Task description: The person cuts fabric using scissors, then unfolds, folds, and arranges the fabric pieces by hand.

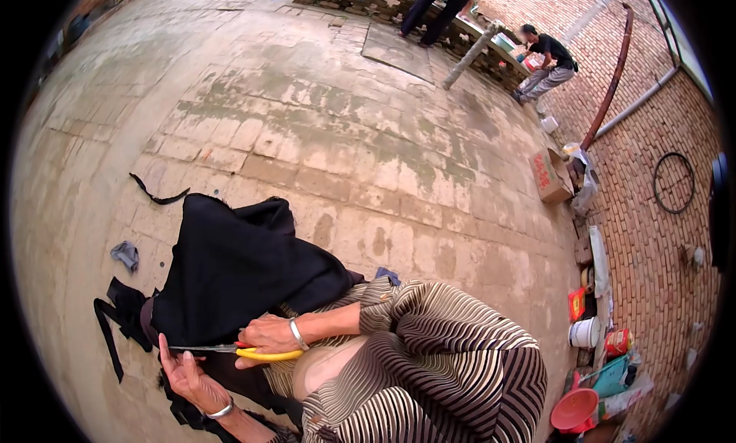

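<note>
Black cloth [238, 259] is draped over my lap and hangs toward the paved ground. My right hand [264, 335] is closed on yellow-handled scissors [268, 355], whose blades point left along the cloth's lower edge. Near the blade tips is my left hand [188, 378], palm partly up, its index finger raised beside the tips and the other fingers partly curled. Whether it pinches an edge of the cloth is not clear. Each wrist wears a silver bracelet.
Black scraps [123, 316] and a grey scrap [125, 255] lie on the ground at left. Two people stand at the back by a low brick wall. Along the right brick wall are a cardboard box [550, 176], a white bucket [584, 333] and a red basin [574, 409].
</note>
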A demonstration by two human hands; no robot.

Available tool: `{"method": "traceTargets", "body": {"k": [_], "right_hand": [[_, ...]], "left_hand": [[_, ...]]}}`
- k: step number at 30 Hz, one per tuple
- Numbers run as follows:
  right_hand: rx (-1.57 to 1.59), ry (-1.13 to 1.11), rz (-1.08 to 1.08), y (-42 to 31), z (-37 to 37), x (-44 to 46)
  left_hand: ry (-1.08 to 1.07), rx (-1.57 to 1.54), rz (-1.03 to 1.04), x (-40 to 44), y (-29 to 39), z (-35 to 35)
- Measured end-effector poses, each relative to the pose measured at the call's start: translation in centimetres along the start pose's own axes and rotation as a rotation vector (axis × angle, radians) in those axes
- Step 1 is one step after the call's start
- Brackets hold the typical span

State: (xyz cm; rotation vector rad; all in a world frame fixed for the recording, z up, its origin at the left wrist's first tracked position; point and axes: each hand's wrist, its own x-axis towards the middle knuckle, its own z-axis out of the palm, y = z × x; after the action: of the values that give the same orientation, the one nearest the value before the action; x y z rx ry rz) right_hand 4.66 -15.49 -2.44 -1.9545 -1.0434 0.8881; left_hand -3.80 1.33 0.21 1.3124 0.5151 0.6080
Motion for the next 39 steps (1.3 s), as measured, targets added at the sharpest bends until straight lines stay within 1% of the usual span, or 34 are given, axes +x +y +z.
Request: {"method": "traceTargets", "body": {"k": [6, 11, 20, 26, 28, 29, 31, 32, 33, 34, 36, 38, 39], "right_hand": [[-0.004, 0.002, 0.003, 0.1, 0.0, 0.0], [0.007, 0.000, -0.001, -0.1, -0.2, -0.1], [0.000, -0.010, 0.006, -0.3, -0.4, -0.1], [-0.011, 0.003, 0.004, -0.1, -0.1, -0.1], [-0.011, -0.002, 0.020, -0.3, -0.4, 0.0], [0.009, 0.010, -0.011, -0.5, -0.8, -0.2], [-0.023, 0.009, -0.001, -0.4, -0.7, -0.1], [-0.027, 0.005, -0.008, -0.9, -1.1, -0.2], [-0.037, 0.000, -0.028, -0.8, -1.0, -0.2], [0.015, -0.040, 0.045, -1.3, -1.5, -0.3], [0.093, -0.095, 0.098, -1.7, -1.9, -0.1], [0.027, -0.120, 0.097, -2.0, -2.0, 0.2], [0.054, -0.131, 0.122, -1.5, -1.8, 0.2]], "left_hand": [[0.012, -0.037, -0.008, 0.1, -0.1, 0.1], [-0.041, -0.022, -0.002, 0.4, -0.9, -0.7], [-0.009, -0.029, 0.009, 0.3, -0.7, -0.4], [-0.027, -0.036, 0.003, 0.5, -0.1, -0.4], [-0.050, -0.004, -0.013, 0.9, -1.2, -1.5], [-0.037, -0.033, -0.001, 1.1, -1.1, -1.1], [-0.037, -0.102, -0.054, 1.2, -0.2, -0.5], [-0.040, -0.135, -0.116, 1.3, 0.0, -0.8], [-0.046, -0.166, -0.123, 1.5, 0.3, -1.0], [-0.035, -0.190, -0.142, 1.4, -0.1, -1.3], [-0.007, -0.220, -0.164, 1.5, -0.4, -1.6], [-0.026, -0.231, -0.149, 1.6, -1.1, -2.2], [-0.024, -0.211, -0.149, 1.5, -1.0, -2.1]]}}
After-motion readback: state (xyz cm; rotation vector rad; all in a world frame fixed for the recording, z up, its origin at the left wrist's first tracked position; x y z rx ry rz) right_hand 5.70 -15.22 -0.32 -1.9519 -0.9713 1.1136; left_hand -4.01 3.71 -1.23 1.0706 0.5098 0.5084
